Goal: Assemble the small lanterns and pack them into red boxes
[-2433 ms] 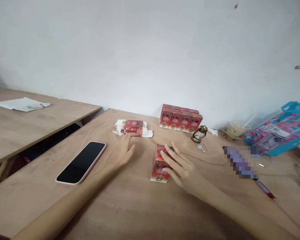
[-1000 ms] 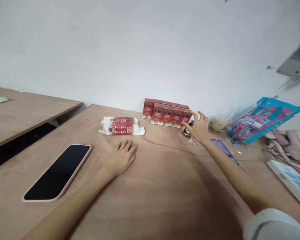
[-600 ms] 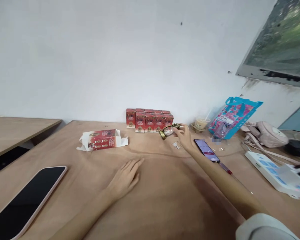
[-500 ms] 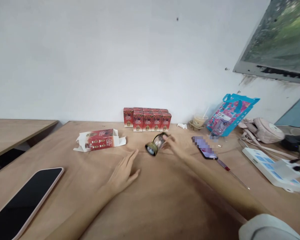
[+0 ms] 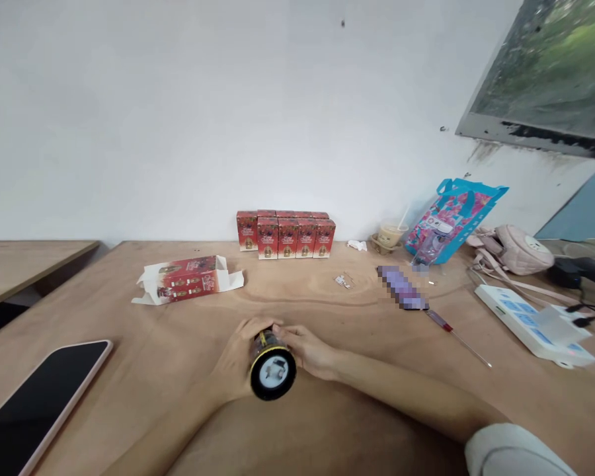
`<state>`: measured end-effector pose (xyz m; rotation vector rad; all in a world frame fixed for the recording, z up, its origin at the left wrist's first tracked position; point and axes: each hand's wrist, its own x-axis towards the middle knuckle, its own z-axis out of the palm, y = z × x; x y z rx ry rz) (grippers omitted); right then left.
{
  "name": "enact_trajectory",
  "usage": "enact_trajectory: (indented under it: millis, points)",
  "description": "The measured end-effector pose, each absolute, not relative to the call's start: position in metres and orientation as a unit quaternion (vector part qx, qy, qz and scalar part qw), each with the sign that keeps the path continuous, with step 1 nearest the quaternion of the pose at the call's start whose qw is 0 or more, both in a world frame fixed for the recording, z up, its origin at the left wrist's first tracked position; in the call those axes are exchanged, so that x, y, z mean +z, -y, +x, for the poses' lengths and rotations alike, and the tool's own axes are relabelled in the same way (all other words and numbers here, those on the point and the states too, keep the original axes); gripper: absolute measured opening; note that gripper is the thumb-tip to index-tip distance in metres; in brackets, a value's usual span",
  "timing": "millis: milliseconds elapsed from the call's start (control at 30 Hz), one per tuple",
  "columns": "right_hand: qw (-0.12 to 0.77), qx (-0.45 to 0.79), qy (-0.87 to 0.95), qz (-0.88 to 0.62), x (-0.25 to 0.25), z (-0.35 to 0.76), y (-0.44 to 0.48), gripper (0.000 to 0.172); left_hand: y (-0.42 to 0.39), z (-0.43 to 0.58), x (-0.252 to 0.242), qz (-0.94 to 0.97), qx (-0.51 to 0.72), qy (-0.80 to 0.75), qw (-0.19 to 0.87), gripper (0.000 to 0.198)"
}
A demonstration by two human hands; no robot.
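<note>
Between both hands [image 5: 237, 362]: tilted lantern [image 5: 273, 374], black-rimmed underside, pale round centre.

Makeshift indoor workroom, exact kind uncertain. Before you, a bare-wood table [image 5: 143, 347] stands against a marked white wall [image 5: 178, 119], with a second table [image 5: 30, 261] to your left. A screwdriver [image 5: 441, 321], a power strip [image 5: 518, 320] and rows of matching red cartons [image 5: 287, 239] suggest light bench work; a drink [image 5: 391, 235] in a plastic cup, a pink bag [image 5: 518, 250] and a flowered tote [image 5: 459, 215] mark personal use.
</note>
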<state>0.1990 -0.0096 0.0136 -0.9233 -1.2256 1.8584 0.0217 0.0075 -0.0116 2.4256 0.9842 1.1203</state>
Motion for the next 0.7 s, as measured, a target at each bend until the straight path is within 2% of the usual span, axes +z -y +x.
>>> enact_trajectory:
  millis: [67, 133, 200, 267, 300, 367, 433, 567, 700]
  points:
    - [0.344, 0.638, 0.575, -0.378, 0.012, 0.208, 0.009, 0.059, -0.002, 0.024, -0.002, 0.857, 0.393, -0.284, 0.176, 0.047]
    - [0.366, 0.498, 0.666, -0.417, 0.013, 0.230, 0.004, 0.060, 0.002, 0.028, 0.007, 0.852, 0.385, -0.288, 0.205, 0.041]
    - [0.420, 0.317, 0.704, -0.478, 0.014, 0.264, -0.009, 0.051, 0.003, 0.030, 0.010, 0.831, 0.395, -0.323, 0.221, 0.047]
    - [0.392, 0.147, 0.720, -0.553, 0.015, 0.303, -0.030, 0.049, 0.000, 0.032, 0.009, 0.788, 0.432, -0.376, 0.227, 0.059]
    - [0.346, 0.093, 0.723, -0.591, 0.015, 0.323, -0.042, 0.050, -0.003, 0.032, 0.008, 0.758, 0.456, -0.405, 0.231, 0.064]
    - [0.228, 0.061, 0.739, -0.631, 0.016, 0.353, -0.063, 0.053, -0.010, 0.031, 0.006, 0.696, 0.493, -0.460, 0.248, 0.067]
    - [0.175, 0.076, 0.758, -0.624, 0.014, 0.368, -0.076, 0.056, -0.020, 0.027, 0.006, 0.645, 0.519, -0.491, 0.270, 0.064]
    - [0.143, 0.102, 0.785, -0.593, 0.003, 0.348, -0.073, 0.060, -0.038, 0.011, 0.009, 0.587, 0.569, -0.499, 0.288, 0.059]
    - [0.135, 0.113, 0.842, -0.509, -0.003, 0.291, -0.042, 0.061, -0.049, 0.001, 0.009, 0.538, 0.620, -0.505, 0.267, 0.068]
